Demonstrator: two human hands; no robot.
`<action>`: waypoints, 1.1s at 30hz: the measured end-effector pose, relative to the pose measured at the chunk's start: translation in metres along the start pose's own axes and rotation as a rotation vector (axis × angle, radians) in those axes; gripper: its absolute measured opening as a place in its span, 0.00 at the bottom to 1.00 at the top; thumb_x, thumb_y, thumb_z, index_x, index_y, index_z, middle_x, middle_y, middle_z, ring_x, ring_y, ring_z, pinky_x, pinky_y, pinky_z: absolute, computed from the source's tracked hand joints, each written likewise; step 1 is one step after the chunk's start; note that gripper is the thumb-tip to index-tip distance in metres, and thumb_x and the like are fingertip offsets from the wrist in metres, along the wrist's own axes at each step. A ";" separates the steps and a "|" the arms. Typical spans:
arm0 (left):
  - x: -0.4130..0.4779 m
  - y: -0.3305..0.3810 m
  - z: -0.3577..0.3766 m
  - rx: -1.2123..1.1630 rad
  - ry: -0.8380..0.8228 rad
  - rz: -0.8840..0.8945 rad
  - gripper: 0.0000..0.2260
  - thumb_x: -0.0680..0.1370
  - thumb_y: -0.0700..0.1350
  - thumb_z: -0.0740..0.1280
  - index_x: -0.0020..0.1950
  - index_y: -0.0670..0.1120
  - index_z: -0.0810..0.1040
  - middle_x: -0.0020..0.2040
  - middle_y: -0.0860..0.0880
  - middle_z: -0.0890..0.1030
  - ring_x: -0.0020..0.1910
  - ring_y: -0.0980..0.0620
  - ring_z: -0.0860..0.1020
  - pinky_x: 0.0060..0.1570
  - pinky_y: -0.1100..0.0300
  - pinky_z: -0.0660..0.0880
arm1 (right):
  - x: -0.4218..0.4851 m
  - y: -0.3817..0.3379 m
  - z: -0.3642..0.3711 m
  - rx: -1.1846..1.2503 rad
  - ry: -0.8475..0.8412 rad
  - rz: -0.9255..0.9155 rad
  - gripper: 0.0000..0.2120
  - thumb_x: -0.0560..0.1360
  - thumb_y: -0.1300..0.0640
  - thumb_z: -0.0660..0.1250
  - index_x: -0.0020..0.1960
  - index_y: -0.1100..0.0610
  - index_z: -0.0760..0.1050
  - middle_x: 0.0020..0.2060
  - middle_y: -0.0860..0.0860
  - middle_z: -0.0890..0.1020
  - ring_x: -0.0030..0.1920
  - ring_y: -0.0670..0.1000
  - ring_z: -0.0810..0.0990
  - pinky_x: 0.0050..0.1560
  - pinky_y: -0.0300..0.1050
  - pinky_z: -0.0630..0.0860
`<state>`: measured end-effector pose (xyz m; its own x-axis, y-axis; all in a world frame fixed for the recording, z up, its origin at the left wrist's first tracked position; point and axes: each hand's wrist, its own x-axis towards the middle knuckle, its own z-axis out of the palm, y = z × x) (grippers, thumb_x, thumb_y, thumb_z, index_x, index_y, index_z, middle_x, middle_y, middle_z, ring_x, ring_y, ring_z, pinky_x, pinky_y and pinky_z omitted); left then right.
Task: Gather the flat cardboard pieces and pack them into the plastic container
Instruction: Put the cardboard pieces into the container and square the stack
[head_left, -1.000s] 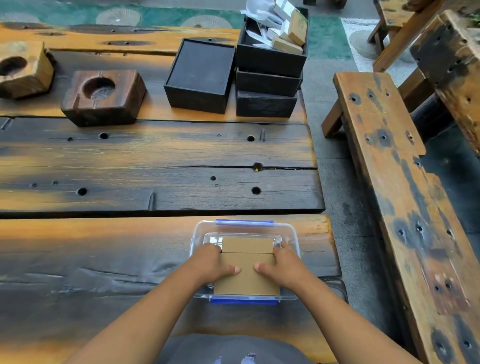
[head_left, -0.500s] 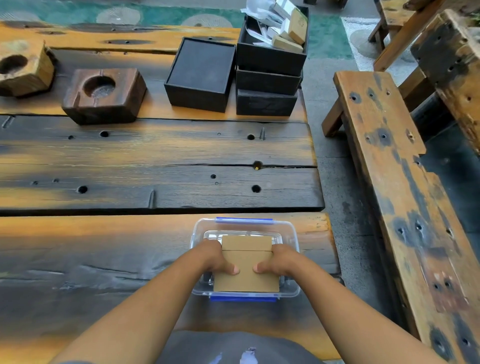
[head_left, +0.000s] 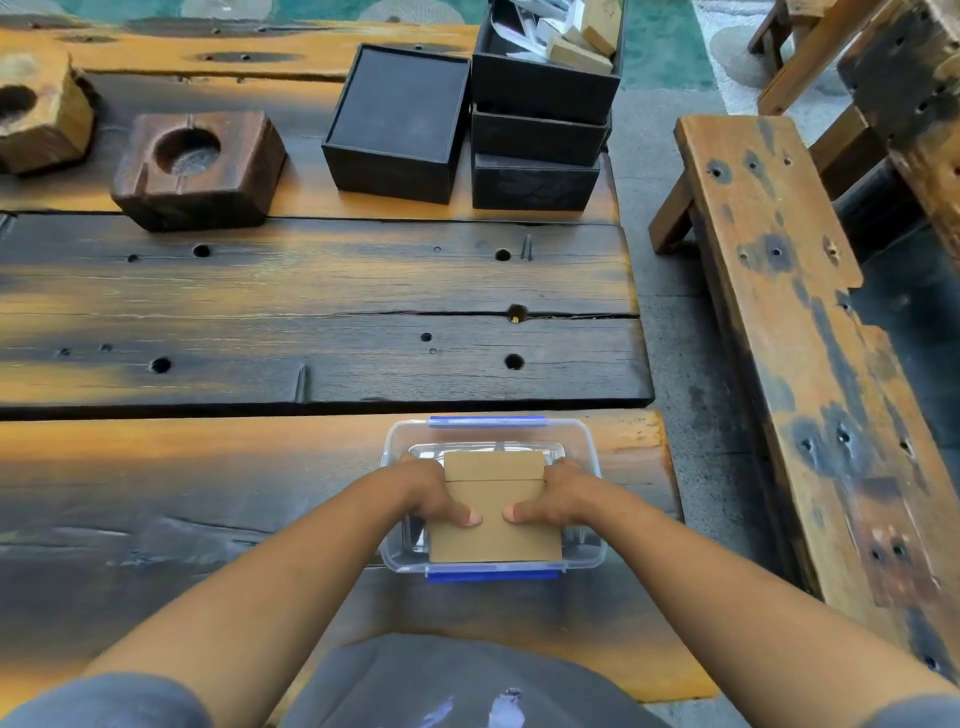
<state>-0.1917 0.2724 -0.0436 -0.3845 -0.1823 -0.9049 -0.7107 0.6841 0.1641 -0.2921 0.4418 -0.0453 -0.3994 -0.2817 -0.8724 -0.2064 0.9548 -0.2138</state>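
Observation:
A clear plastic container with blue clips stands on the near plank of the wooden table. A flat brown cardboard piece lies across its opening, with a fold line near its far end. My left hand grips the cardboard's left edge, thumb on top. On the opposite edge my right hand holds it the same way. More cardboard pieces sit in an open black box at the far end of the table.
Stacked black boxes and a closed black box stand at the far right of the table. Two wooden blocks with round hollows sit far left. A wooden bench runs along the right side.
Both hands have slid slightly away from me along the cardboard's edges, and the cardboard sits a little deeper in the container. The container has stayed in place.

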 end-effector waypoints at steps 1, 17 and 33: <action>0.001 0.001 -0.003 0.013 0.009 0.007 0.41 0.68 0.69 0.70 0.72 0.43 0.70 0.69 0.43 0.71 0.67 0.46 0.71 0.65 0.55 0.70 | 0.001 -0.001 -0.004 -0.009 0.006 -0.014 0.47 0.65 0.35 0.73 0.73 0.60 0.63 0.73 0.55 0.64 0.67 0.55 0.71 0.66 0.48 0.71; 0.030 0.001 -0.045 0.003 0.075 0.020 0.44 0.65 0.72 0.69 0.73 0.46 0.69 0.73 0.42 0.67 0.72 0.45 0.65 0.71 0.49 0.66 | 0.024 -0.026 -0.045 0.094 -0.005 -0.032 0.41 0.65 0.40 0.77 0.69 0.60 0.67 0.64 0.54 0.74 0.59 0.55 0.78 0.59 0.48 0.76; 0.019 0.007 -0.023 -0.190 0.344 0.043 0.39 0.65 0.66 0.74 0.68 0.45 0.73 0.70 0.40 0.70 0.69 0.45 0.69 0.68 0.52 0.69 | 0.018 -0.029 -0.041 0.085 0.082 -0.007 0.38 0.66 0.40 0.75 0.68 0.57 0.69 0.62 0.55 0.77 0.52 0.53 0.76 0.50 0.46 0.73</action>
<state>-0.2174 0.2571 -0.0504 -0.5686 -0.4047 -0.7162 -0.7735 0.5595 0.2979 -0.3303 0.4048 -0.0369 -0.4710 -0.2914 -0.8326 -0.1340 0.9565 -0.2590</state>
